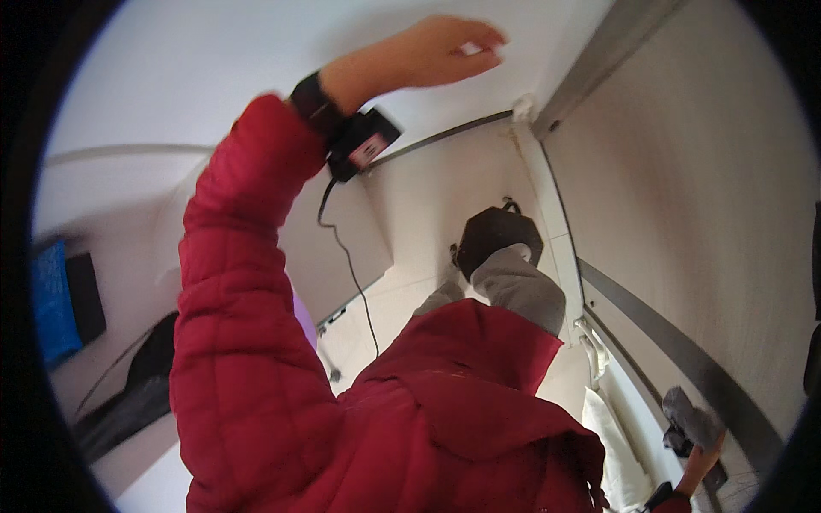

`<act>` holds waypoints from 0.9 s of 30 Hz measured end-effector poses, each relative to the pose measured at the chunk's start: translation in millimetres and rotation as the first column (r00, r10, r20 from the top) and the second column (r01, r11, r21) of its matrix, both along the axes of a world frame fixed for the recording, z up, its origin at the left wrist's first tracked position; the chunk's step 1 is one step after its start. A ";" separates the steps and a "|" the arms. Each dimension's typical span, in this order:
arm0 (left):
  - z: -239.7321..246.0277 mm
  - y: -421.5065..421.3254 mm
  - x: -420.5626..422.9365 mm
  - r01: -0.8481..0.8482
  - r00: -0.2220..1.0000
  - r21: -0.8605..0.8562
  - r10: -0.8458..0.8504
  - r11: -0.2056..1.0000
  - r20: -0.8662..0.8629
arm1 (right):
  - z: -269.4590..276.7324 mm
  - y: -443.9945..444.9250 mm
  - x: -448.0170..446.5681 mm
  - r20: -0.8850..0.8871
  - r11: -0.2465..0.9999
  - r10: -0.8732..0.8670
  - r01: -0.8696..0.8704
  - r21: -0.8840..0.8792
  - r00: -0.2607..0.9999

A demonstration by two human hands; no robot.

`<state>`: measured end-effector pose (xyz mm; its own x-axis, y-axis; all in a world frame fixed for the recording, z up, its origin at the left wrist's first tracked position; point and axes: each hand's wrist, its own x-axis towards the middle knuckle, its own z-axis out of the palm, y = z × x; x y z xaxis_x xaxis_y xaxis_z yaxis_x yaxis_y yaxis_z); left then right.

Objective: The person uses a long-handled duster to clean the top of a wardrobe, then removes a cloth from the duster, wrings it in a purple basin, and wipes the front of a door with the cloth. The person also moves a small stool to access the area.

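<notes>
My left hand [442, 51] is raised over a white surface [224, 64] at the top of the view. Its fingers are curled, a small gap shows between fingers and thumb, and no held object is visible. A black band [314, 102] circles that wrist, with a black device [365, 144] on it and a thin cable [349, 256] hanging down. At the lower right, my right hand [705, 455] grips a bunched grey cloth [693, 417], partly hiding its fingers. It is beside a pale panel [680, 179] with a grey strip.
A dark many-sided object [497, 234] is on the pale floor [436, 186] by my legs in grey trousers [523, 282]. White pipes [596, 353] and white fabric [609, 449] lie along the right. Blue material [58, 301] and a black item [141, 391] are at left.
</notes>
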<state>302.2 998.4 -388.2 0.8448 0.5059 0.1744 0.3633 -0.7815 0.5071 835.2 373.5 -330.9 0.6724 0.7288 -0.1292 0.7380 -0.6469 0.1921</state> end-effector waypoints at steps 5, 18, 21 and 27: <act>-83.7 -76.3 -140.3 -0.608 0.794 -0.198 0.586 0.769 -0.162 | -12.3 -35.9 41.4 -0.103 0.995 -0.085 0.090 0.053 0.991; -150.3 -229.7 -336.6 -0.793 0.111 0.171 0.415 0.585 -0.903 | -25.3 -42.8 70.2 -0.015 0.954 -0.273 0.269 -0.134 0.962; -158.7 -229.5 -350.9 -0.815 0.087 0.180 0.423 0.551 -0.902 | -25.9 -43.7 73.4 -0.006 0.950 -0.280 0.276 -0.146 0.960; -186.6 -218.2 -373.6 -0.841 0.095 0.149 0.412 0.520 -0.906 | -23.1 -52.4 81.4 0.003 0.944 -0.282 0.278 -0.177 0.959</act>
